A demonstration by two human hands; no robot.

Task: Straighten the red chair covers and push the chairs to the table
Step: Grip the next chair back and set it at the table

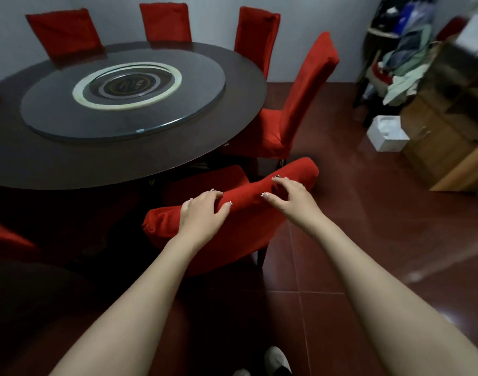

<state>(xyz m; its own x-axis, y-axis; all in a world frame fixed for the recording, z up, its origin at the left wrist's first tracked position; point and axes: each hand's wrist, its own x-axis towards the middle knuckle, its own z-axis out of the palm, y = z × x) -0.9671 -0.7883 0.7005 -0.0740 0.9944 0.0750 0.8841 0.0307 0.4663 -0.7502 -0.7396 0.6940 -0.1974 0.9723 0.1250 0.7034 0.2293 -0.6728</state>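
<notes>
Slightly apart, left hand (202, 214) and right hand (290, 196) clasp the red chair cover (232, 237) atop the backrest — chair just beside the round table (42, 164).

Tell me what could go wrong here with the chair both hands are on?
The nearest chair sits skewed to the table; pushed straight in, it may knock the neighbouring chair. The left hand and right hand grip its covered top edge, so the fabric could bunch or slip rather than lie straight.
</notes>
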